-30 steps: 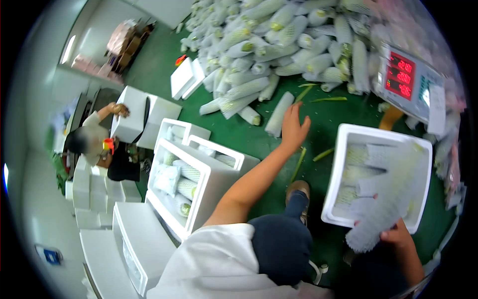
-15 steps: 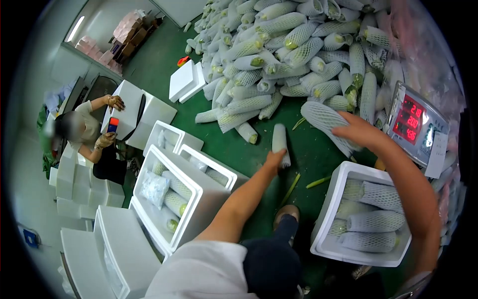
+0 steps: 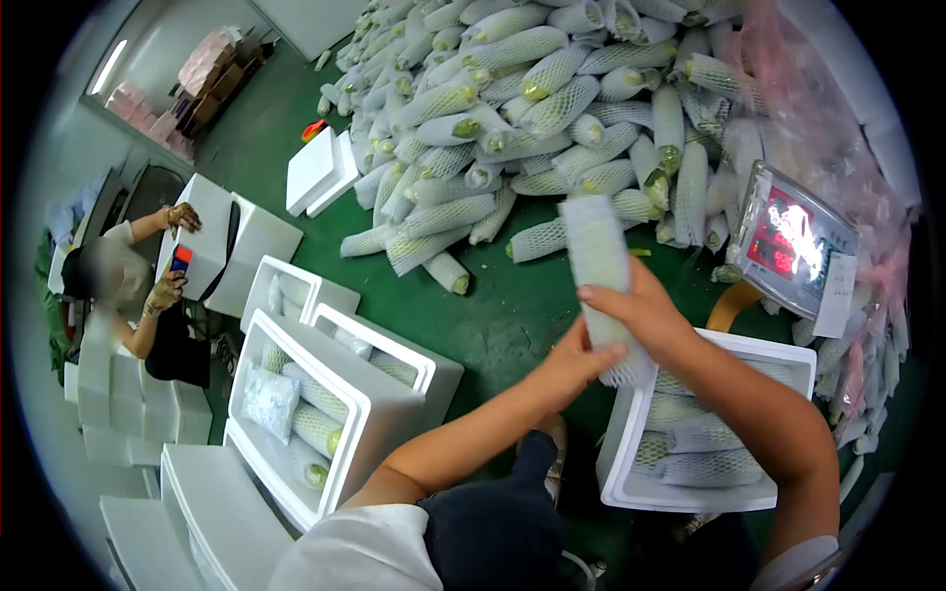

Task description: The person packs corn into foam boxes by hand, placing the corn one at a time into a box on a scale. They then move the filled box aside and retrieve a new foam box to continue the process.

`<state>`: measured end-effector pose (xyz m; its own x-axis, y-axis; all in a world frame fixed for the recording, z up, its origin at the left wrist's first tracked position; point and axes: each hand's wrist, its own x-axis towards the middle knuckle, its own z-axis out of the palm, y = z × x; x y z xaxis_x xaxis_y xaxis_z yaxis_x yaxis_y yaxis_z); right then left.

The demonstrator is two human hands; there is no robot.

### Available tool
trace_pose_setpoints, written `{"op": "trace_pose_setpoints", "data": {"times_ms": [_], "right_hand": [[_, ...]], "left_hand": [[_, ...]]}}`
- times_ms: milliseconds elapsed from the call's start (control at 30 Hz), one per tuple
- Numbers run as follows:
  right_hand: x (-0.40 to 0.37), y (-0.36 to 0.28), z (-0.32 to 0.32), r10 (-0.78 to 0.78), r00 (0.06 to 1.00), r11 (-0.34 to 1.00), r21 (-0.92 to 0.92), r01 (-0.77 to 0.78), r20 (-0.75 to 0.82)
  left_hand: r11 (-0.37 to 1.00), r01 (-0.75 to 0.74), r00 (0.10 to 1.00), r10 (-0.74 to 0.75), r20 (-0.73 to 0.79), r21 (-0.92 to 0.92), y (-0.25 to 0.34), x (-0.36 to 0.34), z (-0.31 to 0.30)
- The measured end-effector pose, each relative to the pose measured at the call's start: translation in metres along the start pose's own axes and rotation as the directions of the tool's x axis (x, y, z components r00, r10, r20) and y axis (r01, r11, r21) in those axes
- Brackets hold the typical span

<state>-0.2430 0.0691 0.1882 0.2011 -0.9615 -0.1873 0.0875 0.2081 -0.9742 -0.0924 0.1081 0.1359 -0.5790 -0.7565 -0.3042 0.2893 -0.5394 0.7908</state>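
Note:
A long vegetable in a white foam net [image 3: 598,246] is held up in front of me. Around its middle my right hand [image 3: 641,310] is wrapped. My left hand [image 3: 581,362] is closed at its lower end, fingers against the net. Below and to the right is a white foam box [image 3: 631,443] holding several netted vegetables [image 3: 705,433]. The scale [image 3: 793,246] with red digits stands tilted above this box. Beyond my hands lies a large pile of netted vegetables [image 3: 532,108].
Open foam boxes [image 3: 340,443] with netted vegetables and an ice bag [image 3: 269,399] stand at left. A gloved person [image 3: 138,286] holds a red and blue device [image 3: 181,258]. White lids [image 3: 315,172] lie on the green floor [image 3: 503,325]. Pink plastic film [image 3: 798,98] hangs at right.
My hands have come together. The netted vegetable at my right hand has turned more upright, and the separate piece at my left hand no longer shows. The view has shifted right.

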Motion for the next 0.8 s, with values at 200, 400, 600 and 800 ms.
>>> {"op": "trace_pose_setpoints", "data": {"times_ms": [200,400,600,800], "right_hand": [[-0.111,-0.043,-0.017,0.197,0.980,0.962,0.201,-0.186,-0.036],[-0.158,-0.055,-0.048,0.168,0.967,0.951,-0.289,-0.109,0.189],[-0.264,-0.031,-0.126,0.438,0.893,0.864,-0.228,-0.449,-0.099],[-0.274,-0.007,-0.144,0.326,0.849,0.945,0.138,-0.296,-0.416]], "left_hand": [[0.986,0.159,0.880,-0.120,0.460,-0.045,0.001,-0.003,-0.007],[0.976,0.091,0.996,-0.088,-0.024,0.200,0.011,-0.002,0.025],[0.395,0.307,0.834,0.326,-0.444,0.866,-0.029,0.067,-0.163],[-0.038,0.522,0.765,0.463,-0.448,0.852,-0.065,0.126,-0.230]]}}
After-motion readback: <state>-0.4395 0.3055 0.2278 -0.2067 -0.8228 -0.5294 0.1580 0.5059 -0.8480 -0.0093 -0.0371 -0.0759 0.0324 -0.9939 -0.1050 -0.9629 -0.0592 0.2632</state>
